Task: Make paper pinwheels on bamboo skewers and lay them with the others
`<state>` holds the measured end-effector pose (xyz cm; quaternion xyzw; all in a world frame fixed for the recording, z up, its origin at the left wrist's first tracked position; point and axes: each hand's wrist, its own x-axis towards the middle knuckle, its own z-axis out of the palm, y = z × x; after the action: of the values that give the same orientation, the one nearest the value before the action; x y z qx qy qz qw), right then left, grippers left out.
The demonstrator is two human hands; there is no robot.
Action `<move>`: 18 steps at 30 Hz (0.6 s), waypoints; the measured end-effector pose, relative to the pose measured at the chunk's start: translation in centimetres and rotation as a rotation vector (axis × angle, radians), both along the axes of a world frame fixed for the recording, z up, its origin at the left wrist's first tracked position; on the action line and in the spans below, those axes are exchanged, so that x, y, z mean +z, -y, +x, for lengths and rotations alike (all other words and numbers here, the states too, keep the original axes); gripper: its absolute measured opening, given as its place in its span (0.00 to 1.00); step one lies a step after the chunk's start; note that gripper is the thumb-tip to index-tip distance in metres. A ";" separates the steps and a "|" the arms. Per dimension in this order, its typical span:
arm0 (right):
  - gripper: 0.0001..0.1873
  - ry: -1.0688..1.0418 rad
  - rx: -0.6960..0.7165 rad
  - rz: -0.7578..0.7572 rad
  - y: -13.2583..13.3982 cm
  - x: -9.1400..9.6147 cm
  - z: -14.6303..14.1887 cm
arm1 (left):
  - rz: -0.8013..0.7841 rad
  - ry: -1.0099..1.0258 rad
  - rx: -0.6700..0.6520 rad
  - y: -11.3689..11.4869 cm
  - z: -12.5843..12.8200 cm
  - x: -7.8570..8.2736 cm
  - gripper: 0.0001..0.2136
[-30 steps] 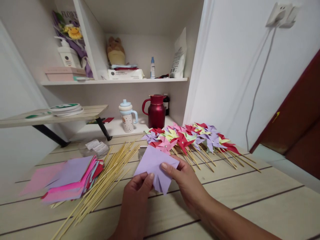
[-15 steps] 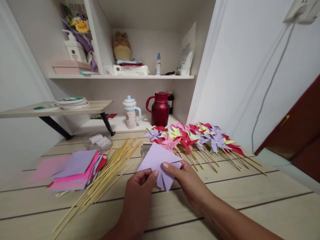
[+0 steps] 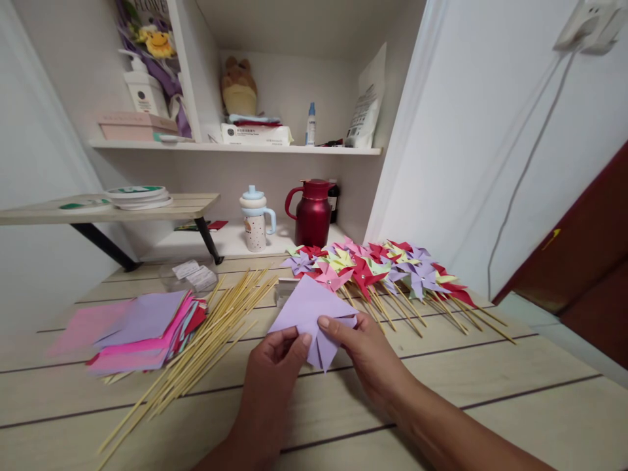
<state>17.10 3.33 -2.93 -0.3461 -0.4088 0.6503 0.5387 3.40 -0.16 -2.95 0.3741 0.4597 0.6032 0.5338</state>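
A lilac paper square (image 3: 307, 307), cut in from its corners, is held above the wooden table (image 3: 490, 392) by both hands. My left hand (image 3: 275, 363) pinches its lower left part with thumb and forefinger. My right hand (image 3: 366, 350) grips its right side, thumb on top near the centre. Two pointed flaps hang down between the hands. Left of the hands lies a loose bundle of bamboo sticks (image 3: 206, 340). Farther left is a stack of coloured paper sheets (image 3: 140, 330).
A row of finished paper pinwheels (image 3: 373, 271) on sticks lies behind the hands, to the right. A red thermos jug (image 3: 313, 212) and a spouted cup (image 3: 255, 219) stand in the shelf recess. A small clear box (image 3: 191, 275) lies behind the sticks. A white wall stands on the right.
The view has shifted slightly. Both hands keep their hold on the lilac paper, and my left fingers have closed in nearer my right thumb at the paper's centre.
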 end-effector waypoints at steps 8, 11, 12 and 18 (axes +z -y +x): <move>0.16 -0.007 -0.019 0.055 0.3 0.1 -0.3 | 0.055 0.105 -0.153 0.3 0.2 -0.1 0.17; 0.16 0.007 -0.019 0.050 0.5 0.1 -0.5 | 0.045 0.118 -0.124 0.3 0.2 0.0 0.16; 0.16 0.007 -0.015 0.050 0.5 0.1 -0.5 | 0.044 0.117 -0.126 0.3 0.2 0.0 0.15; 0.16 -0.006 0.016 0.043 0.8 0.4 -0.7 | 0.036 0.088 -0.123 0.2 0.1 0.3 0.14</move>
<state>16.39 2.49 -2.56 -0.3291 -0.4239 0.6466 0.5421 3.50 -0.38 -2.63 0.3840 0.4010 0.5932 0.5829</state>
